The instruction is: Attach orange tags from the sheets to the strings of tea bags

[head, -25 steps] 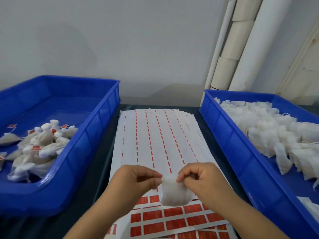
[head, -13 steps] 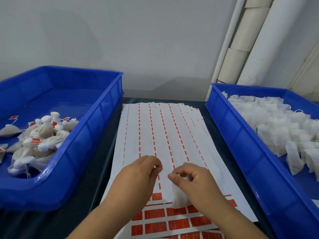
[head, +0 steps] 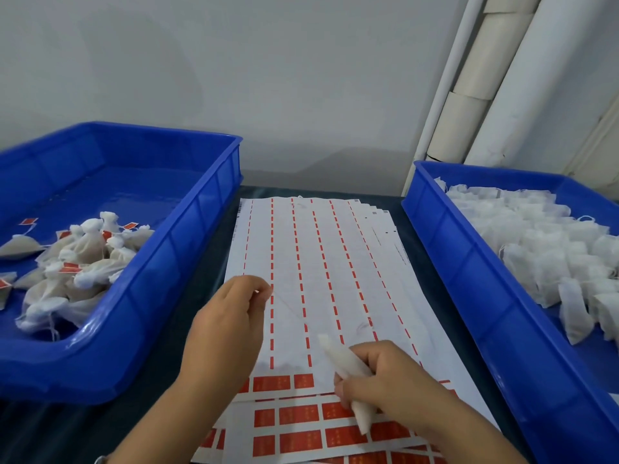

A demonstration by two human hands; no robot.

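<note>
A stack of white tag sheets (head: 321, 262) lies on the dark table between two blue trays, with rows of orange tags (head: 298, 413) left at its near end. My right hand (head: 392, 383) grips a white tea bag (head: 345, 363) over the sheets. A thin string (head: 289, 308) runs taut from the bag up to my left hand (head: 231, 323), whose thumb and forefinger pinch its end above the sheet.
The blue tray on the left (head: 187, 236) holds a heap of tagged tea bags (head: 70, 262). Another blue tray on the right (head: 469, 269) is filled with untagged white tea bags (head: 542, 246). White pipes (head: 475, 82) stand against the wall behind.
My hands have drawn apart: the left moved up and left pulling the string out, the right moved down and right with the tea bag. The view tilted down slightly.
</note>
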